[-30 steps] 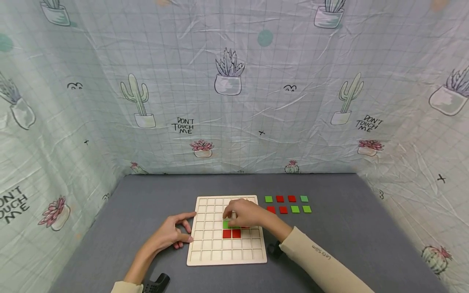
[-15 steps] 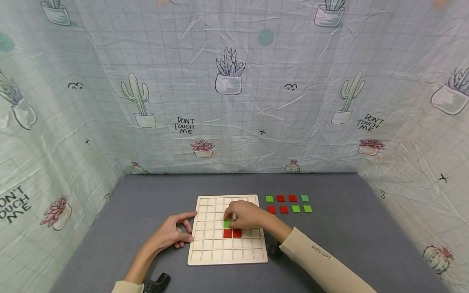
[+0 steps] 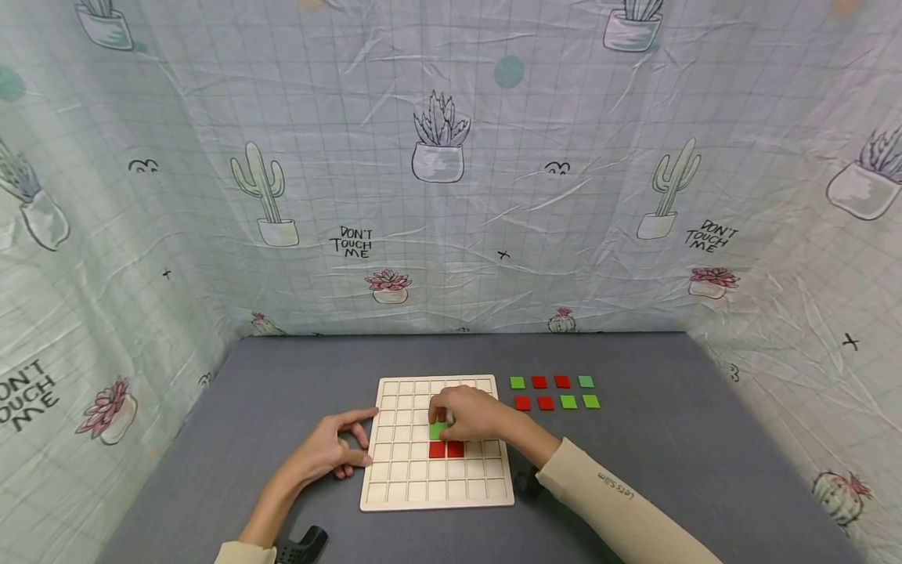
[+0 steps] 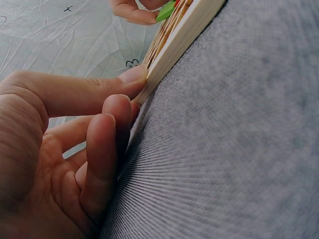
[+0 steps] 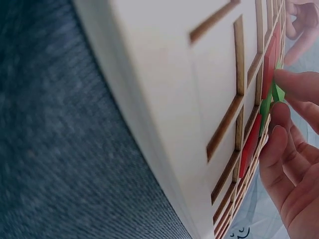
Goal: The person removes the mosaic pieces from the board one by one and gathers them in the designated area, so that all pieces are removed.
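A pale wooden board with a raised grid lies on the table. My left hand rests against its left edge, index finger and thumb touching the rim well apart; the other fingers are bent. Over the middle of the board, my right hand pinches a green square tile between thumb and fingers, and the tile looks tilted. Beneath it another green tile lies in the grid, beside a red tile. Two red tiles sit in cells just in front of the right hand, which hides part of the grid.
Right of the board, loose tiles lie in two rows on the grey table: several red tiles, several green tiles and one blue-green tile. A patterned cloth hangs behind the table and at its sides.
My right hand has shifted very slightly over the same cells, and a red tile glimpsed beneath it earlier is now covered. The left hand and the board stay put.
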`<state>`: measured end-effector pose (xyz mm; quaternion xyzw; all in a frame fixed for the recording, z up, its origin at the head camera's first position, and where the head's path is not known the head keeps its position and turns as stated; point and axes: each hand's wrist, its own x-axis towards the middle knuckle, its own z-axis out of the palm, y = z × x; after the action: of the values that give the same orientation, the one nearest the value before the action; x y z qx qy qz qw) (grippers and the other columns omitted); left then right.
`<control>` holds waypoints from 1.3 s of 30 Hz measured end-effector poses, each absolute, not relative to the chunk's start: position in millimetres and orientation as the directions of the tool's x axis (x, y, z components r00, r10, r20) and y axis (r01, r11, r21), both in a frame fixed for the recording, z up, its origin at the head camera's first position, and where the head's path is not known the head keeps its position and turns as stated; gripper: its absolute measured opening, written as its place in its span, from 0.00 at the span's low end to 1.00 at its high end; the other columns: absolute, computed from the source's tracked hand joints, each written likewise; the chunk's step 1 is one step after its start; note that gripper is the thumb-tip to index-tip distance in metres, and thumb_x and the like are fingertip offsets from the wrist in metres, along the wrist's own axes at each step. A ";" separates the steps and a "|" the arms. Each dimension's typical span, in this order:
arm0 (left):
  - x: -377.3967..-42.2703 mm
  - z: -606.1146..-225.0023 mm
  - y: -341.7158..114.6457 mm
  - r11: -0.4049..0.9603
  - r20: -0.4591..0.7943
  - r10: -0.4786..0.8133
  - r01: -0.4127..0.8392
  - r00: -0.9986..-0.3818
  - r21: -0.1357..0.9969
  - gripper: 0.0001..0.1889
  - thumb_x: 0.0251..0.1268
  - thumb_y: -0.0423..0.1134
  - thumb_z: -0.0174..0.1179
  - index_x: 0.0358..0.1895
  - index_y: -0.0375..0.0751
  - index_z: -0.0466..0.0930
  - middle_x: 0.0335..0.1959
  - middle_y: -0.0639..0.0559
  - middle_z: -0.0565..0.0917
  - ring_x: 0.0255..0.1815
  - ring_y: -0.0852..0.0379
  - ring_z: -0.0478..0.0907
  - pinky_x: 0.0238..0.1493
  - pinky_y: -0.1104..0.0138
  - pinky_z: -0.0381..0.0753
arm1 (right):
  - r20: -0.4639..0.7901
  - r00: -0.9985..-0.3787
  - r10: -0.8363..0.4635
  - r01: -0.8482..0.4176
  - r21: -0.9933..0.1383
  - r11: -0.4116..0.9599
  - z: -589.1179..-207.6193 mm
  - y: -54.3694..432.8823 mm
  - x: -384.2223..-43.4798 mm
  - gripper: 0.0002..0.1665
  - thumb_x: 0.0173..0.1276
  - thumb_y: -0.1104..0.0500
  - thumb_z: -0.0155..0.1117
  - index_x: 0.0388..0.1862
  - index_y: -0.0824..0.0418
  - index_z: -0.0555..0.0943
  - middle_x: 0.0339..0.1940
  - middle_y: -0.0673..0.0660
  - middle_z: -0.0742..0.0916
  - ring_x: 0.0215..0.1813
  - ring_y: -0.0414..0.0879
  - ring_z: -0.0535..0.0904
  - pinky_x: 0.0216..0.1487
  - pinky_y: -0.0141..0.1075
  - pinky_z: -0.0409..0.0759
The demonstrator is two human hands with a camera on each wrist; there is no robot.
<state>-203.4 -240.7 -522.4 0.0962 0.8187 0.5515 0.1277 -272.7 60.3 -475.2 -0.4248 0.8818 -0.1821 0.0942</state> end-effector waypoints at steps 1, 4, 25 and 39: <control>-203.6 -522.4 -240.7 0.374 -0.102 0.300 0.019 -0.949 0.927 0.45 0.51 0.29 0.76 0.76 0.36 0.68 0.36 0.42 0.80 0.15 0.59 0.75 0.16 0.66 0.78 | -0.012 -0.622 -0.783 -0.714 -0.402 0.573 -475.2 60.4 -272.6 0.10 0.63 0.57 0.75 0.41 0.47 0.86 0.38 0.43 0.85 0.36 0.34 0.76 0.40 0.29 0.75; -203.8 -522.6 -240.8 0.374 -0.103 0.302 0.019 -0.948 0.927 0.45 0.51 0.29 0.76 0.77 0.36 0.68 0.36 0.42 0.80 0.15 0.59 0.75 0.16 0.66 0.78 | -0.011 -0.619 -0.785 -0.713 -0.409 0.569 -474.9 60.7 -272.3 0.09 0.63 0.58 0.75 0.41 0.47 0.85 0.37 0.42 0.85 0.34 0.33 0.75 0.40 0.29 0.75; -205.9 -521.6 -241.8 0.379 -0.093 0.313 0.034 -0.945 0.925 0.44 0.52 0.29 0.75 0.76 0.35 0.68 0.37 0.42 0.79 0.15 0.60 0.75 0.16 0.66 0.79 | 0.031 -0.586 -0.810 -0.740 -0.427 0.519 -471.7 60.5 -272.3 0.11 0.71 0.65 0.62 0.41 0.49 0.85 0.34 0.41 0.87 0.30 0.33 0.75 0.35 0.27 0.75; -206.9 -520.5 -242.4 0.385 -0.105 0.294 0.017 -0.950 0.923 0.45 0.51 0.29 0.76 0.76 0.37 0.68 0.36 0.41 0.80 0.16 0.58 0.75 0.15 0.65 0.78 | 0.055 -0.595 -0.802 -0.725 -0.467 0.506 -455.4 74.8 -271.6 0.09 0.73 0.65 0.63 0.43 0.52 0.85 0.37 0.47 0.88 0.29 0.34 0.76 0.39 0.29 0.77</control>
<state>-206.9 -242.4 -520.5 0.0946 0.8225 0.5463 0.1270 -271.6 74.8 -455.4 -0.4422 0.8636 -0.2269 0.0845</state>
